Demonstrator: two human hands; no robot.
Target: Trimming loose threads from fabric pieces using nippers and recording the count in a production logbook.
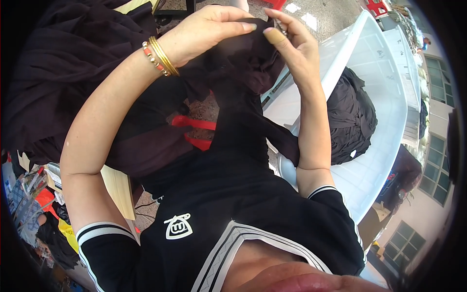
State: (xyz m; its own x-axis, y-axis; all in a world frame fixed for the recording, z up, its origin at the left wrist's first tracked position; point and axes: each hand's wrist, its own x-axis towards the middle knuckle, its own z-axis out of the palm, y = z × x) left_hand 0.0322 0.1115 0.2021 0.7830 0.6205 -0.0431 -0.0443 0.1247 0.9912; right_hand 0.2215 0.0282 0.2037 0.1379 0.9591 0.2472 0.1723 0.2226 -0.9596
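Observation:
Dark brownish-black cloth hangs between my two hands at the top of the view and drapes down toward my lap. My left hand pinches its upper edge between thumb and fingers; gold and beaded bracelets circle that wrist. On the other side, my right hand has the cloth's edge between its thumb and fingers, and the thumb wears a tan covering. A narrow, darkish detail shows beside the right fingers, too small to name. A large heap of similar dark cloth spreads out at my left.
At my right stands a big white plastic bin with a bundle of black cloth inside. Below the held cloth, part of a red stool shows. A pale wooden board and mixed cloth and bags lie at lower left.

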